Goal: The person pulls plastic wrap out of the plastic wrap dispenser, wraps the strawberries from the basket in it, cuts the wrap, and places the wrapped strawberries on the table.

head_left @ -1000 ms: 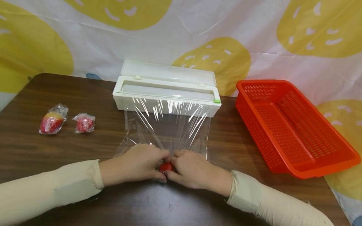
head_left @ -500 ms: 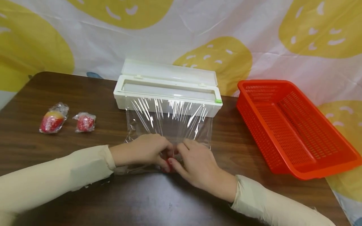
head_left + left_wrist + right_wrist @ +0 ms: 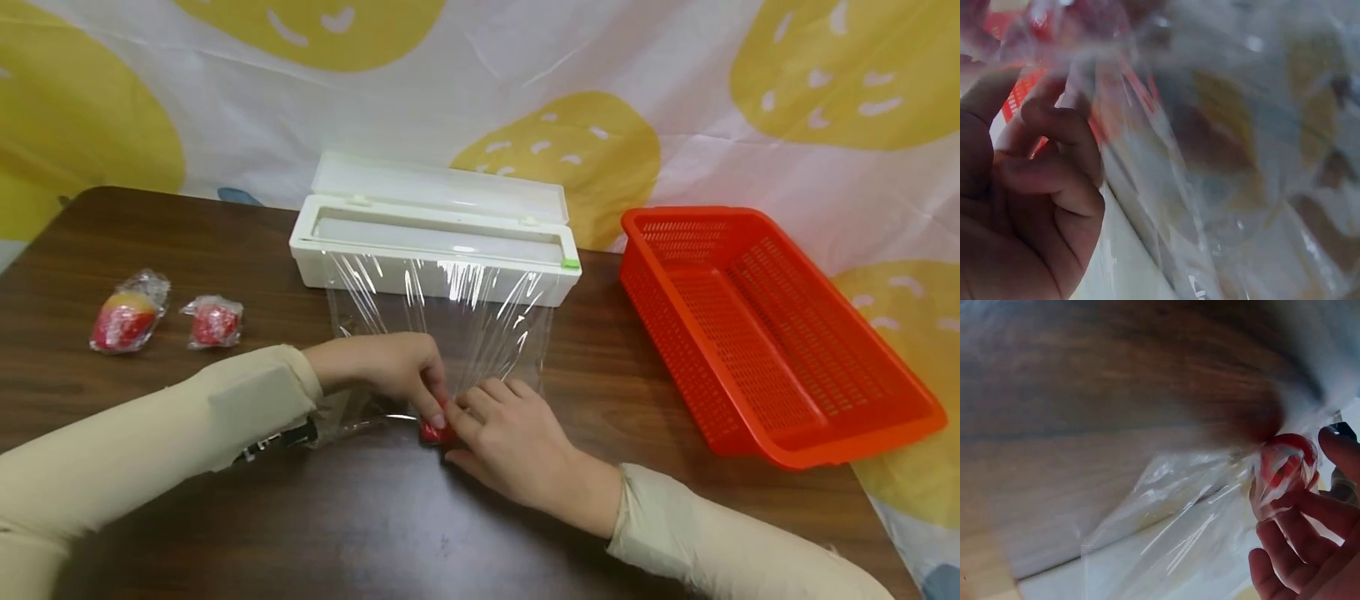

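A small, round red thing [image 3: 432, 432] is wrapped in clear plastic wrap [image 3: 1166, 519] near the middle of the table. The sheet still runs from it back to a white wrap dispenser [image 3: 435, 279] with its lid raised. From above, my left hand [image 3: 386, 364] pinches the wrapped red thing between thumb and forefinger, its other fingers curled in the left wrist view. Beside it on the right, my right hand [image 3: 517, 437] touches the film with bent fingertips; in the right wrist view its thumb stands apart from the red thing. Fingers partly hide the red thing.
On the left lie two film-wrapped pieces, one red and yellow [image 3: 125, 321] and a smaller red one [image 3: 215, 323]. At right stands a red plastic basket [image 3: 693, 358]. A patterned cloth [image 3: 405, 108] hangs behind the dark wooden table [image 3: 360, 533].
Both hands first cupped the red thing, then moved slightly away from the person. Now the left hand pinches it from above, and the right hand has loosened, its thumb drawn off.
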A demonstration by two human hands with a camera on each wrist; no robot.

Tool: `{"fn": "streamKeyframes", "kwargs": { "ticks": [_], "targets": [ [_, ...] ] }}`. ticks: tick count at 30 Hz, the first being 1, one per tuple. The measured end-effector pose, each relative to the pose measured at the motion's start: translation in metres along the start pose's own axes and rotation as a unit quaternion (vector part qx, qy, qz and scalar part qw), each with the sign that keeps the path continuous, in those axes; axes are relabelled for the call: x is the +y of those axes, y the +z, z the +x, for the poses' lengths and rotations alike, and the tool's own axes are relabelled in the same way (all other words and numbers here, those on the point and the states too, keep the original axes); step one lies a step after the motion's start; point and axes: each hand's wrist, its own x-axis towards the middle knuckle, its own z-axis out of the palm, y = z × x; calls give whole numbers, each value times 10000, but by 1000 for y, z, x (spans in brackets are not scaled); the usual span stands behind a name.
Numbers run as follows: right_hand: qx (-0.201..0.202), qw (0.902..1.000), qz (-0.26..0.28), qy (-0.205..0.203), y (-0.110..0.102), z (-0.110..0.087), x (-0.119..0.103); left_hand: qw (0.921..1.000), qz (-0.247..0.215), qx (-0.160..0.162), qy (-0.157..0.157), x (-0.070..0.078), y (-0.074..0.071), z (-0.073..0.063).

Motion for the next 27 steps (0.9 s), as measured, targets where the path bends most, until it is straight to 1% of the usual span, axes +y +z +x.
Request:
{"fn": "streamKeyframes", "kwargs": {
  "ticks": [2, 4, 6, 8, 10, 12, 13, 15, 17, 19, 21, 24, 27],
  "targets": [
    [-174, 9998, -25, 51, 1, 2, 1, 10000, -19, 39, -65, -2, -1, -1],
    [-306, 9995, 16, 125, 3, 4, 2, 9998, 54, 165, -112, -3, -1, -2],
    [-380, 9990, 119, 197, 3, 7, 3, 9989, 150, 384, -211, -2, -1, -4],
    [-428, 9981, 317, 298, 3, 10, 5, 9961, 353, 747, -303, 1, 0, -7],
    [-460, 9967, 541, 400, 4, 15, 8, 9890, 671, 1263, -386, 5, 1, -10],
    [-562, 9938, 799, 537, 4, 20, 12, 9783, 1055, 1744, -370, 10, 4, -14],
    [-655, 9913, 959, 624, 4, 22, 14, 9715, 1307, 1955, -301, 12, 6, -15],
    [-877, 9842, 1325, 775, 4, 27, 20, 9583, 1799, 2218, -113, 16, 10, -17],
    [-1139, 9754, 1666, 888, 4, 30, 25, 9462, 2276, 2294, 167, 20, 14, -19],
    [-1372, 9658, 1961, 993, 4, 32, 29, 9371, 2591, 2295, 447, 22, 17, -21],
    [-1536, 9579, 2198, 1023, 4, 34, 33, 9310, 2794, 2251, 666, 23, 17, -22],
    [-1685, 9507, 2385, 1047, 5, 35, 38, 9306, 2881, 2125, 768, 24, 18, -23],
    [-1728, 9476, 2497, 996, 6, 35, 41, 9280, 3036, 2035, 720, 24, 17, -23]
  ]
}}
